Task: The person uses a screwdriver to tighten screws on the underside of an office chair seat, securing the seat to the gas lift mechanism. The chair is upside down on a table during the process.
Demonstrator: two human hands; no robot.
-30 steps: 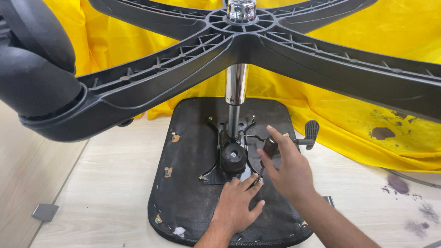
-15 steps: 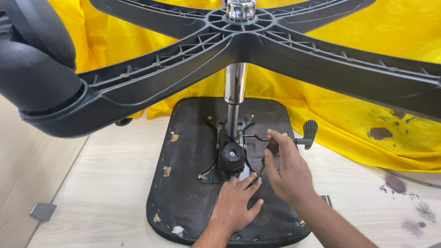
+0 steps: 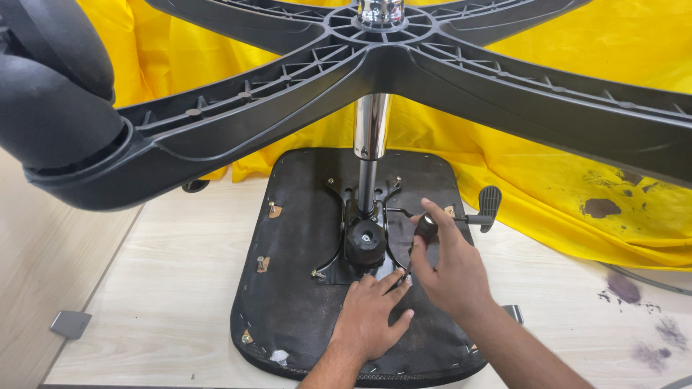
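Observation:
An office chair lies upside down, its black seat underside (image 3: 295,288) flat on the floor. The chrome gas column (image 3: 371,137) rises from the metal mechanism plate (image 3: 364,241) to the black star base (image 3: 447,65) overhead. My right hand (image 3: 450,266) grips a black-handled screwdriver (image 3: 422,234), its tip pointing down at the plate's near right corner. My left hand (image 3: 371,317) rests flat on the seat just below, fingertips at the screwdriver tip. A black lever paddle (image 3: 489,205) sticks out to the right of the mechanism.
A yellow cloth (image 3: 577,173) with dark stains lies behind and to the right. A black caster wheel (image 3: 58,101) looms at upper left. A small grey plate (image 3: 70,324) lies on the light wooden floor (image 3: 173,288) at left. Dark stains mark the floor at right.
My right hand shifted slightly and now holds the screwdriver upright with its tip at the plate's corner. My left hand stays on the seat.

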